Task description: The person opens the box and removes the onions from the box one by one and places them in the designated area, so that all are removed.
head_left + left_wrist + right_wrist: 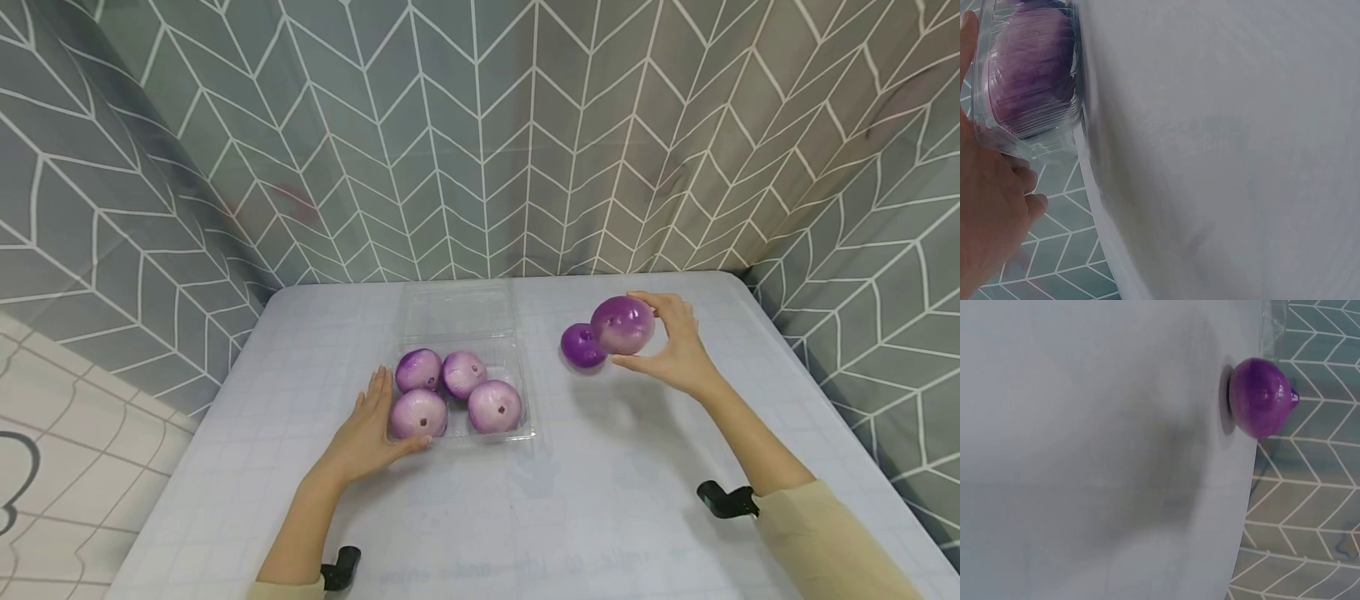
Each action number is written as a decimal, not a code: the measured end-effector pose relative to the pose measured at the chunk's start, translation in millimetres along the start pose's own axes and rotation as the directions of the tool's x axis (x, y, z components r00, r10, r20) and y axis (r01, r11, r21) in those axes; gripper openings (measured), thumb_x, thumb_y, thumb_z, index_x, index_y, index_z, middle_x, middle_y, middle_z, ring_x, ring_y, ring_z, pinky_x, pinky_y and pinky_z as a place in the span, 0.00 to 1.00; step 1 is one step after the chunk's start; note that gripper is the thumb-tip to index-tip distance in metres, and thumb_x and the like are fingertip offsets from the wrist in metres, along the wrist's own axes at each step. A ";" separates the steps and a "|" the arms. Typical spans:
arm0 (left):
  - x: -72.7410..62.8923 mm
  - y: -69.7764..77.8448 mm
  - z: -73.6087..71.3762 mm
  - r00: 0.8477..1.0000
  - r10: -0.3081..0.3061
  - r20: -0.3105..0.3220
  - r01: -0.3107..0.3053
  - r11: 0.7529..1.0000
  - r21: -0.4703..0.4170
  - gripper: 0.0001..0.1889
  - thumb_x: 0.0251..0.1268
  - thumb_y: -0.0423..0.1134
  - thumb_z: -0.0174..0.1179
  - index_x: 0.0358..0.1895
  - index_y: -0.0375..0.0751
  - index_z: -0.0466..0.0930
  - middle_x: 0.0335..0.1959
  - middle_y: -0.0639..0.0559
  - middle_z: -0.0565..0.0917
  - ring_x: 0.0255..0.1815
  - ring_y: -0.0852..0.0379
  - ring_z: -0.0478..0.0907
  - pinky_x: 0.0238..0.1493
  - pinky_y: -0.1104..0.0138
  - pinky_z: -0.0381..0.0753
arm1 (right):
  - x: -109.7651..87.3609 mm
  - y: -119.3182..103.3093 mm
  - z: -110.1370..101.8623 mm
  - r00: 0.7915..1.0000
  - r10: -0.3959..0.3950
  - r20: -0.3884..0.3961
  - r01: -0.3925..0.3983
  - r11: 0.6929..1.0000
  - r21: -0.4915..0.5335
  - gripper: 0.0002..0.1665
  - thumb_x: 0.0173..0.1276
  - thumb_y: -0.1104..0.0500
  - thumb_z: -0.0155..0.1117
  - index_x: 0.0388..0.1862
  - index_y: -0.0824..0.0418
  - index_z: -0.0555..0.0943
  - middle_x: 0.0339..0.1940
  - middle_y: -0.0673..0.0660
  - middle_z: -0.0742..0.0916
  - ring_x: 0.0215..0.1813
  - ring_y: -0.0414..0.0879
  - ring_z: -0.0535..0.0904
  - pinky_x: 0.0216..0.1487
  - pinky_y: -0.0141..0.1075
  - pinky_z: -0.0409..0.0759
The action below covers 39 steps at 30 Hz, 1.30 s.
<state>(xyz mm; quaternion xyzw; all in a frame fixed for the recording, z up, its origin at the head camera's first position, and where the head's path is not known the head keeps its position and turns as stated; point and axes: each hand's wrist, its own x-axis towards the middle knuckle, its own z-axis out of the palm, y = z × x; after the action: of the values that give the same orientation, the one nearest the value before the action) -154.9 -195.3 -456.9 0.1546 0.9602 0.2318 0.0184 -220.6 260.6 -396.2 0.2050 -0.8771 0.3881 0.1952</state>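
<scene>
Raised over the table, my right hand [678, 354] holds a purple onion [622, 325] between thumb and fingers. Just left of it, a darker purple onion [582, 346] rests on the table; in the right wrist view this onion [1262, 399] shows its pointed tip, while the held one is out of frame. A clear plastic box [528, 408] stands mid-table with several pale purple onions [495, 407] inside. My left hand [360, 442] lies against the box's left side, fingers straight and thumb at the front corner. In the left wrist view, an onion [1035, 62] shows through the ribbed wall.
The box's clear lid [459, 310] lies folded back behind it. A white cloth covers the table [480, 517]. Grey patterned curtains [487, 150] hang along the back and both sides, close to the table edges. Black wrist mounts [727, 500] stick out from both sleeves.
</scene>
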 end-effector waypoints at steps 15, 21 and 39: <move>-0.1 -0.1 -1.4 1.000 0.001 -0.009 -0.001 1.000 0.009 0.64 0.51 0.70 0.61 0.74 0.24 0.37 0.76 0.32 0.39 0.77 0.40 0.36 0.73 0.44 0.42 | -6.4 21.9 -15.0 0.993 0.114 -0.010 -0.114 0.992 -0.052 0.54 0.40 0.59 0.83 0.69 0.54 0.68 0.51 0.61 0.72 0.52 0.53 0.61 0.47 0.52 0.52; 0.3 1.1 -2.8 1.000 -0.005 -0.002 0.005 1.000 0.003 0.64 0.51 0.70 0.61 0.74 0.24 0.37 0.76 0.32 0.39 0.77 0.39 0.36 0.73 0.45 0.42 | -9.3 29.2 -13.9 0.990 0.143 0.007 -0.142 0.987 -0.078 0.52 0.42 0.57 0.82 0.69 0.57 0.68 0.50 0.64 0.71 0.52 0.56 0.61 0.46 0.54 0.53; 0.2 3.3 -3.9 1.000 -0.009 0.008 0.009 1.000 0.002 0.64 0.51 0.69 0.62 0.74 0.24 0.37 0.76 0.32 0.39 0.77 0.39 0.36 0.73 0.45 0.42 | -20.7 60.4 1.4 0.929 0.337 0.153 -0.301 0.928 -0.218 0.52 0.48 0.42 0.78 0.69 0.58 0.66 0.58 0.73 0.63 0.56 0.67 0.54 0.42 0.54 0.52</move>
<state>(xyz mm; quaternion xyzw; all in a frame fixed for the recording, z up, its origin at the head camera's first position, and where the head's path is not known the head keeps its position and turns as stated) -154.5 -194.2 -451.9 0.1512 0.9611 0.2300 0.0231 -234.3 301.0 -443.8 0.0750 -0.9462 0.3081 0.0642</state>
